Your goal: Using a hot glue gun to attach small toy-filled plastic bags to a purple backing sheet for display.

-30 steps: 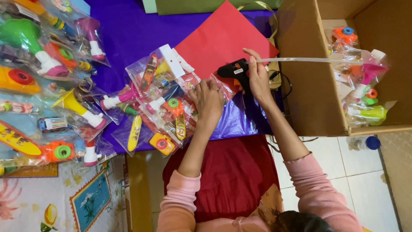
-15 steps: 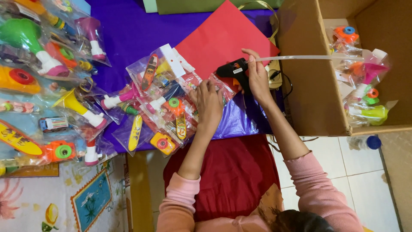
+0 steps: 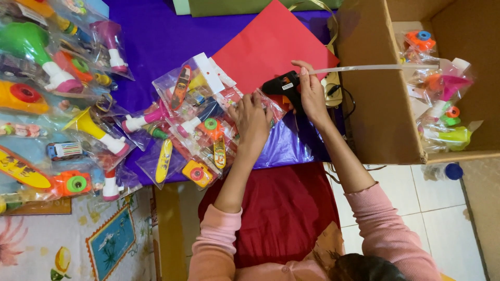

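Holding a black glue gun, the right hand is closed around its grip, with a long clear glue stick poking out toward the cardboard box. The left hand presses flat, fingers spread, on a clear toy bag near the desk edge. Red paper lies just behind. More toy bags crowd the left side.
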